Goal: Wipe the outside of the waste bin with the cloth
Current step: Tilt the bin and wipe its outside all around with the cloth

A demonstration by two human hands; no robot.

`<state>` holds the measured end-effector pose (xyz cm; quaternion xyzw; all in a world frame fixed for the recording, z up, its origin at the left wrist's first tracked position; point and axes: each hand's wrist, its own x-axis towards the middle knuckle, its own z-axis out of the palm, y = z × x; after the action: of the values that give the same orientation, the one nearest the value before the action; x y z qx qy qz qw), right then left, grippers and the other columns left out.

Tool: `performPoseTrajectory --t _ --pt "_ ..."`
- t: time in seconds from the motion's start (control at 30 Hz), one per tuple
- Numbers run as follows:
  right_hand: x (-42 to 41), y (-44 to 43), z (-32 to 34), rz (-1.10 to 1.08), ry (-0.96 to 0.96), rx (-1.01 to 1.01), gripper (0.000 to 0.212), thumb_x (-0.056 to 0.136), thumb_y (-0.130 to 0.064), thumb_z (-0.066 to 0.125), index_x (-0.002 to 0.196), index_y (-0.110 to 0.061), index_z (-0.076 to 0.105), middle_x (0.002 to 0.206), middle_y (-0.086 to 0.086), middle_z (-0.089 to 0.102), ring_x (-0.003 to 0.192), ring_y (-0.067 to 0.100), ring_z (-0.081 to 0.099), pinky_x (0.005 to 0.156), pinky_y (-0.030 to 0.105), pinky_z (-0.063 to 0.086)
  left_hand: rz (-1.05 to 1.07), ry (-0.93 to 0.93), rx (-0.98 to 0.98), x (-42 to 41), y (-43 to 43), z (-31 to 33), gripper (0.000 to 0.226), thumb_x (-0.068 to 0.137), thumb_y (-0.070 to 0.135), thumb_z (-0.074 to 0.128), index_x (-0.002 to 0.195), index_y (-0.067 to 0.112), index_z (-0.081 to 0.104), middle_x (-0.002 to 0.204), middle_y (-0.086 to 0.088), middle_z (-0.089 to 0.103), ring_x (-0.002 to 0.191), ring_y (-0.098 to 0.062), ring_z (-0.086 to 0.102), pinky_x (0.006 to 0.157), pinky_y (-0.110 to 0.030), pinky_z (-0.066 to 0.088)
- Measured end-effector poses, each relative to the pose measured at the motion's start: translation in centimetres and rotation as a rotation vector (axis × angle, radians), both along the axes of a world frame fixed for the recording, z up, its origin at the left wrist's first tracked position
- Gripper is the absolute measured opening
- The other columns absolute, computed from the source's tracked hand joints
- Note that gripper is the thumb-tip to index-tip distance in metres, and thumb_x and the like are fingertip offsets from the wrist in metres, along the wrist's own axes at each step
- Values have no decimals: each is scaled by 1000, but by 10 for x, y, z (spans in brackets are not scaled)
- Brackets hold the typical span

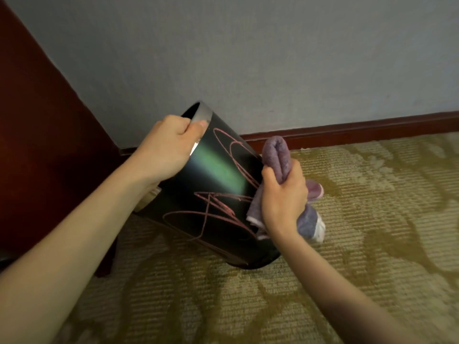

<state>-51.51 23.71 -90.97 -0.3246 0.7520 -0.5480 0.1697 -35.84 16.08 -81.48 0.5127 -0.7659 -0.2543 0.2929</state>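
The waste bin (211,189) — black, scrawled with pink lines — is leaning tilted on the patterned carpet (347,244), its base down and its silver rim (202,114) raised toward the grey wall (248,58). The left hand (169,147) is gripping that rim, thumb curled over the outside. The right hand (283,197) is clutching a bunched purple cloth (278,157) in a closed fist, holding it against the bin's right side. A dark wooden panel (37,145) is standing at the left.
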Motion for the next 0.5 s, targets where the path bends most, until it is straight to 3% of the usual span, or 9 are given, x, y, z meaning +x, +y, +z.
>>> performPoseTrajectory --t 0.13,0.27,0.4,0.5 --pt "15 10 0 -30 94 -23 45 75 -35 52 112 -9 56 107 8 63 102 30 55 92 53 41 -18 13 21 4 2 2 46 98 34 45 58 15 35 55 -2 30 49 -14 30 54 -33 24" --pt "6 9 -2 22 21 -27 45 71 -45 49 104 -15 57 100 4 65 96 27 58 88 47 45 -64 34 28 5 11 -1 48 99 30 45 55 18 30 40 12 30 37 -3 27 43 -23 20" --pt "-7 1 1 50 -54 -13 24 74 -41 51 84 -19 55 81 -1 63 81 23 58 79 41 46 -80 32 23 5 17 -1 45 99 30 45 58 17 33 44 10 29 37 -3 28 43 -24 21" --pt "-21 -15 5 85 -96 94 10 81 -35 56 79 -25 53 73 -12 56 78 19 54 73 33 35 -103 36 39 7 21 -2 44 99 31 44 60 15 36 43 9 33 38 -3 30 42 -22 23"
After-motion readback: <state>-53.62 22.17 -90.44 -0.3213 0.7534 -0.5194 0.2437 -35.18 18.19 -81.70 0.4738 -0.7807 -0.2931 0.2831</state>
